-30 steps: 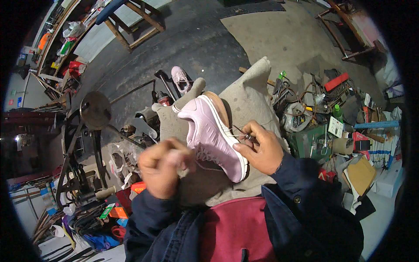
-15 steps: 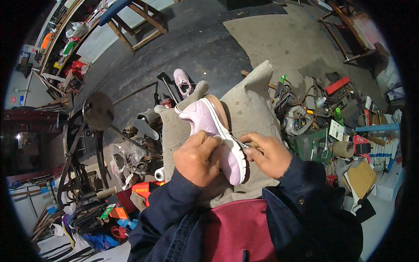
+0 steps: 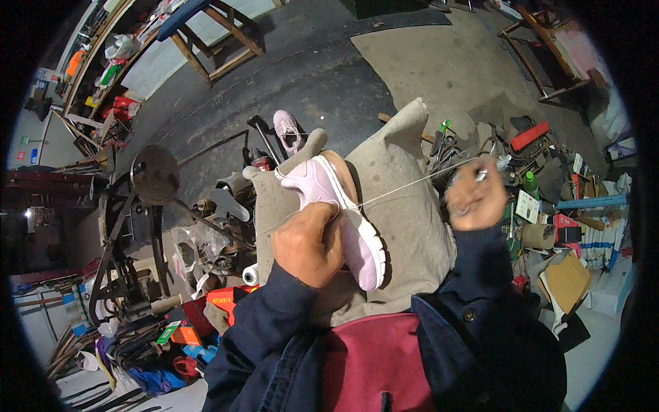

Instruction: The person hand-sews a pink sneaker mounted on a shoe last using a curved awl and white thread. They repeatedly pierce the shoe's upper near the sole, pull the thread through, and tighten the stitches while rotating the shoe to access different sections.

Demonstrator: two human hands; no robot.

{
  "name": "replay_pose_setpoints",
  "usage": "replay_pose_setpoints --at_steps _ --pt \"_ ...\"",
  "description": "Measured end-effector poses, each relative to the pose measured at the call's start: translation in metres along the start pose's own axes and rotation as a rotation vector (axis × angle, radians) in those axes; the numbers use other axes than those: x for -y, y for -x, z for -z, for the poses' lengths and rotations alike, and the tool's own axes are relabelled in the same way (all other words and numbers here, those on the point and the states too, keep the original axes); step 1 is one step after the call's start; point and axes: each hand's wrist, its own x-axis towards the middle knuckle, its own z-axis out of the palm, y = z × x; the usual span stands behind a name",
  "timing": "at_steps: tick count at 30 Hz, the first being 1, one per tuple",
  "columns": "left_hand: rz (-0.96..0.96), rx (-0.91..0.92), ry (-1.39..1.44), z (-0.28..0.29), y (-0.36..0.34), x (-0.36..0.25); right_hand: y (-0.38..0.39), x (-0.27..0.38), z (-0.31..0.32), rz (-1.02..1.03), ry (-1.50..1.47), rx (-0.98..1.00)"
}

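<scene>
A pink sneaker (image 3: 364, 257) with a thick white sole lies on its side across the grey cloth (image 3: 398, 172) over my lap. My left hand (image 3: 309, 244) is closed on its upper, fingertips partly hidden behind the knuckles. A pale thread (image 3: 412, 184) runs taut from the sole's edge up to my right hand (image 3: 477, 196), which is closed on it and blurred by motion. Something small and shiny shows at the right fingers; I cannot make out what it is. Another thin strand trails left from my left hand.
A matching pink sneaker (image 3: 287, 130) rests on the floor ahead. Left stands a black metal machine with a round plate (image 3: 154, 175). Tools and a green box crowd the right side, by a green bottle (image 3: 530, 184). A blue-topped wooden stool (image 3: 209, 38) is farther off.
My right hand has moved from beside the sole up and to the right, drawing the thread out into a long straight line. My left hand and the sneaker have barely moved.
</scene>
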Motion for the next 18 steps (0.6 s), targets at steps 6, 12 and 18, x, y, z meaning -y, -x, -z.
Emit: replay_pose_setpoints --at_steps 6,12,18 --pt "0.016 0.006 0.012 0.001 0.000 -0.003 0.011 0.005 -0.009 0.165 0.583 -0.161" --pt "0.018 0.007 0.010 0.001 -0.001 -0.003 0.030 -0.058 -0.045 0.517 1.499 0.591" --pt "0.064 -0.024 0.054 0.001 0.002 0.000 0.043 -0.038 -0.050 0.183 1.735 0.565"
